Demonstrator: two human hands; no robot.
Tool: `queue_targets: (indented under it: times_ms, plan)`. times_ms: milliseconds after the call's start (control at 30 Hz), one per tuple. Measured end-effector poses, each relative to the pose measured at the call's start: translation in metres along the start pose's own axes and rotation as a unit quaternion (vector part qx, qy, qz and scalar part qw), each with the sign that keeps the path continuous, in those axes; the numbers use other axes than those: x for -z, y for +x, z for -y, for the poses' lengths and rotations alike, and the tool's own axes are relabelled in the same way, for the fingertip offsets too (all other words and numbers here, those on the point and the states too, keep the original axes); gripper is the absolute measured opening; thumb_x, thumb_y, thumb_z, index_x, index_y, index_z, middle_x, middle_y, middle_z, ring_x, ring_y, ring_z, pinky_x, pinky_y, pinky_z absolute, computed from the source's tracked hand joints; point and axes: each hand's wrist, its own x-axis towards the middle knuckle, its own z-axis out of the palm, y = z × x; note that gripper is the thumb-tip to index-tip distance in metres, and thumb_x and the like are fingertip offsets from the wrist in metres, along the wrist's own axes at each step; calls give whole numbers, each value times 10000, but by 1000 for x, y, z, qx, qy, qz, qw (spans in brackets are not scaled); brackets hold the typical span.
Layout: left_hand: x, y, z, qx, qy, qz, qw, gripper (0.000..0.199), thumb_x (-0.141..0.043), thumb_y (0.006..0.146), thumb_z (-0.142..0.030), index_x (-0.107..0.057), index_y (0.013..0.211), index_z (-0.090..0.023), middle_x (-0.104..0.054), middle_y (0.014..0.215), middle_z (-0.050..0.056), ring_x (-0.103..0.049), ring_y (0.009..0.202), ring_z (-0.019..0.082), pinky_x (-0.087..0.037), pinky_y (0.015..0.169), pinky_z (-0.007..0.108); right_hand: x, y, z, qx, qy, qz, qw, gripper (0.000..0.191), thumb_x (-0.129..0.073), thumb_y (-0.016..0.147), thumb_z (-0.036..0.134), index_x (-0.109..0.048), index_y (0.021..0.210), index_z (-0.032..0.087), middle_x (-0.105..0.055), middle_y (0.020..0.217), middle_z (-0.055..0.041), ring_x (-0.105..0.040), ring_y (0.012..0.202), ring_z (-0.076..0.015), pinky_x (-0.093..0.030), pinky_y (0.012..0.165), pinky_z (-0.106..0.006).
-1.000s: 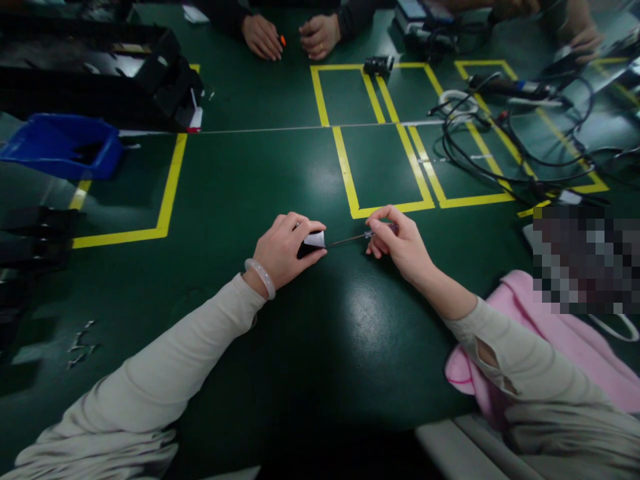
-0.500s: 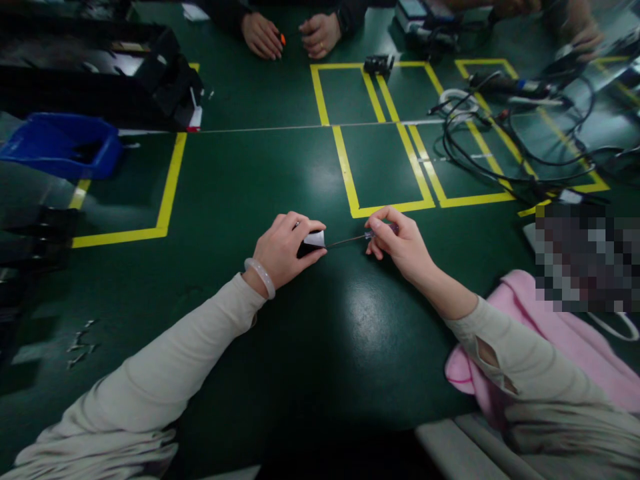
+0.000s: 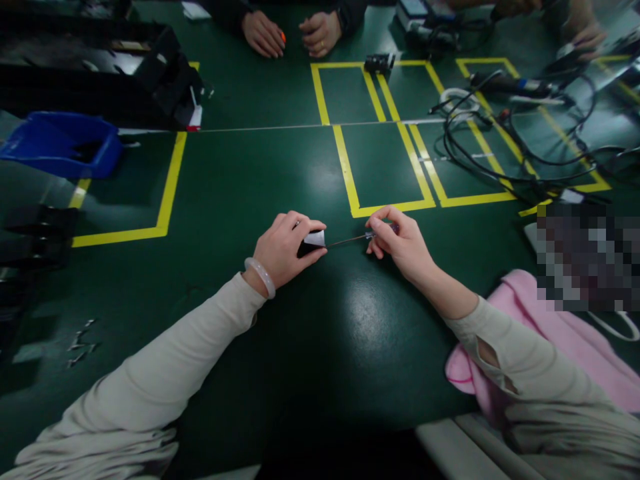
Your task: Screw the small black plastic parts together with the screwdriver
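My left hand (image 3: pixel 284 250) is closed around a small black piece with a pale, shiny face (image 3: pixel 314 238); the fingers hide most of it, so its kind does not show. My right hand (image 3: pixel 397 241) pinches the handle of a screwdriver (image 3: pixel 349 240). The thin shaft points left, and its tip meets the right side of the black piece near my left thumb. Both hands are low over the green table (image 3: pixel 280 373). Several small screws (image 3: pixel 80 345) lie loose at the lower left.
A blue bin (image 3: pixel 65 143) and a black rack (image 3: pixel 95 73) stand at the left. Black cables (image 3: pixel 500 157) coil at the right, above a pink cloth (image 3: pixel 530 320). A small black part (image 3: pixel 379 63) sits on yellow tape. Across the table rest another person's hands (image 3: pixel 320 35).
My hands, the black piece and the screwdriver keep the same place. Across the table, the other person's hand at the orange item shifts very slightly.
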Motion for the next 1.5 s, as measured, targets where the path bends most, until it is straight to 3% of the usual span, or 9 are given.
queue_targets:
  times_ms: [200,433,633,867,1133,1367,1500]
  plan:
    - [0,0,0,-3,1,-5,1000,356,-711,929,-349,-636,1230,-175,-651,1126,115,-600,1025,277,-536,857,418,0,1,0,4,26,6,1000,246,-741,878,381,-570,943,217,-507,472,131,-492,403,-66,-553,521,-233]
    - [-1,-1,1,-4,6,-6,1000,363,-712,927,-352,-633,1236,-178,-650,1131,110,-598,1025,273,-532,864,412,1,0,-1,-10,7,-2,1000,236,-706,911,413,-571,885,221,-420,419,149,-471,367,-68,-559,531,-249]
    - [-2,-1,1,-10,6,-13,1000,350,-706,934,-362,-636,1224,-179,-650,1120,110,-596,1026,273,-530,880,416,1,0,0,7,16,8,1000,221,-732,875,326,-566,972,217,-525,522,130,-513,422,-69,-552,531,-237]
    - [-2,-1,1,-13,7,-18,1000,355,-711,930,-350,-635,1227,-172,-650,1116,113,-598,1017,278,-534,862,414,1,0,-2,-11,22,-1,1000,262,-695,923,439,-554,912,219,-480,471,130,-476,404,-66,-546,530,-239]
    - [0,-1,1,-8,5,-8,1000,342,-698,939,-361,-627,1222,-183,-650,1125,112,-597,1026,275,-531,871,417,1,0,0,11,3,-1,1000,244,-735,877,349,-551,980,227,-527,546,129,-531,428,-72,-543,529,-240]
    - [1,0,-1,3,2,0,1000,351,-695,938,-359,-618,1241,-199,-647,1141,108,-594,1037,273,-525,875,414,-1,1,0,-10,11,-3,1000,349,-732,886,533,-554,877,233,-399,421,154,-457,368,-69,-560,539,-258]
    - [0,0,-1,3,5,1,1000,354,-698,936,-366,-624,1238,-196,-652,1138,109,-592,1035,275,-522,884,419,0,1,0,-5,18,2,1000,320,-773,861,455,-561,933,226,-487,466,140,-484,395,-70,-556,534,-248]
